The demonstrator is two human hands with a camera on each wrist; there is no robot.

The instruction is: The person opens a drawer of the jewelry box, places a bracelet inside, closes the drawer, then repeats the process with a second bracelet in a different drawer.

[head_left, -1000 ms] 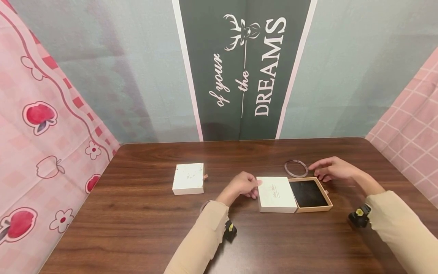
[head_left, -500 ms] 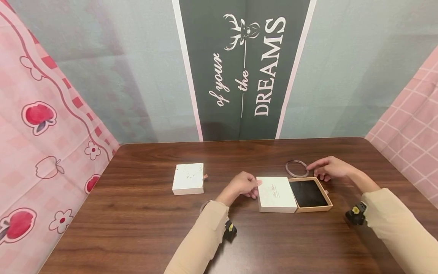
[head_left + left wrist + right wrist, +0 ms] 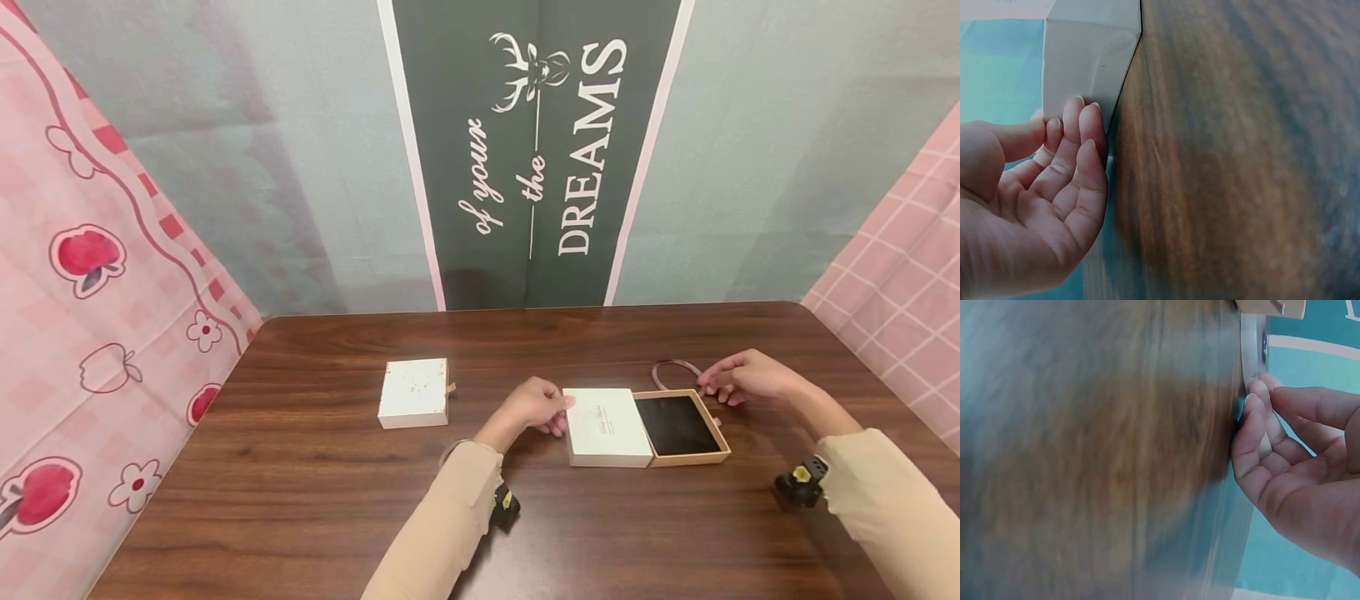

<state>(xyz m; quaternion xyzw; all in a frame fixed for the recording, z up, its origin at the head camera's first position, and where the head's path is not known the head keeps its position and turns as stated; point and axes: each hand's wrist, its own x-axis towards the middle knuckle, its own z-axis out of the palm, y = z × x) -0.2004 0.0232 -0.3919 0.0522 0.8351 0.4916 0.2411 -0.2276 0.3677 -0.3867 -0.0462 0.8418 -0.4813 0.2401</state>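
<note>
My right hand (image 3: 752, 375) pinches the near right side of a translucent purplish bangle (image 3: 663, 364). The bangle is tilted up behind the drawer's far edge, which hides its lower part. In the right wrist view, thumb and fingertips meet on the bangle (image 3: 1250, 347). A white jewellery box sleeve (image 3: 606, 427) with small print lies flat. Its drawer (image 3: 723, 454) is slid out to the right, showing a black lining (image 3: 678, 423). My left hand (image 3: 528, 406) holds the sleeve's left end, with a fingertip on top and curled fingers against the end wall (image 3: 1082, 62).
A second white box (image 3: 414, 387), closed, with speckled print and a small orange ribbon tab (image 3: 451, 387), lies to the left on the brown wooden table (image 3: 300, 500). A printed cloth (image 3: 525, 167) hangs behind the table's far edge.
My right hand goes from touching the flat bangle with outstretched fingers to pinching it. The bangle has shifted right and tilted up. The left hand and both boxes stay in place.
</note>
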